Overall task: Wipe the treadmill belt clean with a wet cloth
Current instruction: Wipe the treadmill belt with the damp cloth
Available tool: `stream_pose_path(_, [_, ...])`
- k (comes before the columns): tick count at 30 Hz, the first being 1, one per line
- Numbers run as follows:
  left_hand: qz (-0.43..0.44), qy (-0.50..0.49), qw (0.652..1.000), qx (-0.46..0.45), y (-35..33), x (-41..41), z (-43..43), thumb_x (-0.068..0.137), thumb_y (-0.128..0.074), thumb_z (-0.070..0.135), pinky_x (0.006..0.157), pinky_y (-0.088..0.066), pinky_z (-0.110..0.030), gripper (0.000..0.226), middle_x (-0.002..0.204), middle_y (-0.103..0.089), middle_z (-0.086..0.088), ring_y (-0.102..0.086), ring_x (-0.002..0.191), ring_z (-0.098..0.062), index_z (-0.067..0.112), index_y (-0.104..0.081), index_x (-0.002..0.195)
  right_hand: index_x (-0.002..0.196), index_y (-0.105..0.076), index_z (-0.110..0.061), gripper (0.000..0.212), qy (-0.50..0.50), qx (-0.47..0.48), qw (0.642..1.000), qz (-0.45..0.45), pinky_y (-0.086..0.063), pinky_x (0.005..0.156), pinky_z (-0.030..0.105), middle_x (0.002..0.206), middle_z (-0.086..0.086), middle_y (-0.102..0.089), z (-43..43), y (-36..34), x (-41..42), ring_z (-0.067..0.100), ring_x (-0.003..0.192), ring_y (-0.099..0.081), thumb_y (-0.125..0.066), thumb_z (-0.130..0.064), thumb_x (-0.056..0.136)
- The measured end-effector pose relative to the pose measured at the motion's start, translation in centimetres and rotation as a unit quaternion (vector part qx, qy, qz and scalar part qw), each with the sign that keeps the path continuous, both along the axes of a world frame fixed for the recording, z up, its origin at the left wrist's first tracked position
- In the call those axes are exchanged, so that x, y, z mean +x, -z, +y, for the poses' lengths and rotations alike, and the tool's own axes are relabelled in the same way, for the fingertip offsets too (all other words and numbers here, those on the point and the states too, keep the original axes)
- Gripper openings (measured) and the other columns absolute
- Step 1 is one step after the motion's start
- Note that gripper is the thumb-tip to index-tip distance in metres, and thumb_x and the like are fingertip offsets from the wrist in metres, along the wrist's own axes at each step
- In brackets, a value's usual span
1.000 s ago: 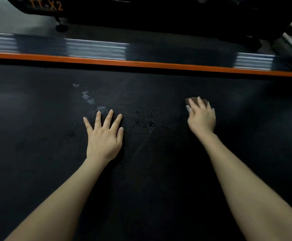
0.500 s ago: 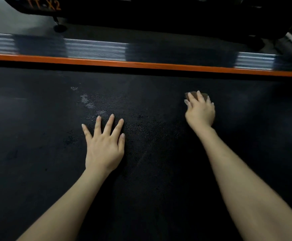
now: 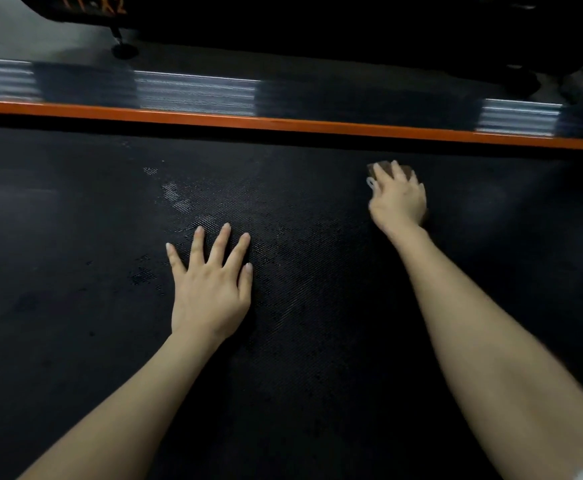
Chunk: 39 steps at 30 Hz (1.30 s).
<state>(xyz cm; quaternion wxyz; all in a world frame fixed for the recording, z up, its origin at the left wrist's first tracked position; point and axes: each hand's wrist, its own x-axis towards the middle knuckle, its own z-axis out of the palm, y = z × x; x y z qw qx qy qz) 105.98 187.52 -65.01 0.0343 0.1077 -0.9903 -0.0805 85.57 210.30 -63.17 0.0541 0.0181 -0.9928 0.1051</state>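
- Looking down from the head camera, the black textured treadmill belt (image 3: 300, 358) fills most of the view and runs from left to right.
- The left hand (image 3: 210, 285) lies palm-down on the belt near the middle, all 5 digits straight and spread, holding nothing.
- The right hand (image 3: 399, 199) reaches further out, close to the belt's far edge. Its fingers lie fairly straight over a brown cloth (image 3: 385, 165) and press it flat against the belt. This hand is blurred.
- Only a brown edge of the cloth shows past the fingertips; the rest is under the hand.
- Pale damp patches (image 3: 179, 199) glisten on the belt beyond the left hand's fingertips, well to the left of the cloth.
- An orange strip (image 3: 283, 125) borders the belt's far edge, and behind it runs a ribbed side rail (image 3: 196, 95) with silver and dark sections.
- At the top, a dark machine (image 3: 318, 22) with orange lettering ending "X2" stands on a small round foot (image 3: 123, 50) on the grey floor (image 3: 9, 32).
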Motion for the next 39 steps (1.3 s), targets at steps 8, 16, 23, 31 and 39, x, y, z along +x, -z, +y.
stream_pose_path(8, [-0.006,0.005,1.000,0.004,0.0,0.0,-0.2,0.091,-0.011,0.051,0.113,0.000,-0.060,0.061,0.155,-0.028,0.000,-0.014,0.145,-0.032,0.033,-0.033,0.145,0.137,-0.048,-0.027,0.042,-0.464,0.014,0.886,-0.004,-0.021,0.114,0.044,0.151,0.004,-0.033,-6.1,1.0,4.2,0.034,0.139,-0.027,-0.039,-0.028,0.096])
stream_pose_path(16, [0.002,0.007,1.000,0.001,0.2,0.0,-0.1,0.093,-0.018,0.048,0.113,-0.004,-0.061,0.057,0.152,-0.033,-0.002,-0.019,0.143,-0.034,0.030,-0.037,0.144,0.141,-0.040,-0.024,0.042,0.045,-0.004,0.999,0.020,-0.023,0.112,0.050,0.152,0.012,-0.029,2.5,0.6,-6.1,0.038,0.135,-0.027,-0.038,-0.027,0.099])
stream_pose_path(23, [0.004,0.010,1.000,-0.009,0.3,-0.1,-0.2,0.093,-0.021,0.046,0.111,-0.009,-0.064,0.056,0.150,-0.038,-0.004,-0.025,0.141,-0.036,0.028,-0.042,0.141,0.139,-0.039,-0.022,0.044,-0.135,0.019,0.990,0.044,-0.031,0.104,0.044,0.149,0.011,-0.031,-12.5,1.2,-2.6,0.038,0.129,-0.034,-0.039,-0.026,0.095])
stream_pose_path(31, [0.011,0.013,1.000,-0.002,0.4,0.1,-0.4,0.094,-0.018,0.047,0.112,-0.007,-0.062,0.057,0.151,-0.036,-0.003,-0.023,0.142,-0.035,0.029,-0.041,0.143,0.140,-0.042,-0.025,0.042,-0.217,0.046,0.974,0.052,-0.030,0.108,0.046,0.150,0.010,-0.032,-4.7,1.0,-4.7,0.036,0.134,-0.032,-0.040,-0.025,0.098])
stream_pose_path(39, [-0.007,0.004,1.000,0.000,0.3,-0.1,-0.2,0.089,-0.008,0.050,0.113,0.000,-0.060,0.064,0.156,-0.025,0.000,-0.012,0.145,-0.032,0.032,-0.032,0.146,0.132,-0.054,-0.021,0.045,-0.269,-0.003,0.962,0.051,-0.035,0.103,0.049,0.147,0.012,-0.039,-8.0,1.9,7.9,0.045,0.127,-0.041,-0.039,-0.023,0.089])
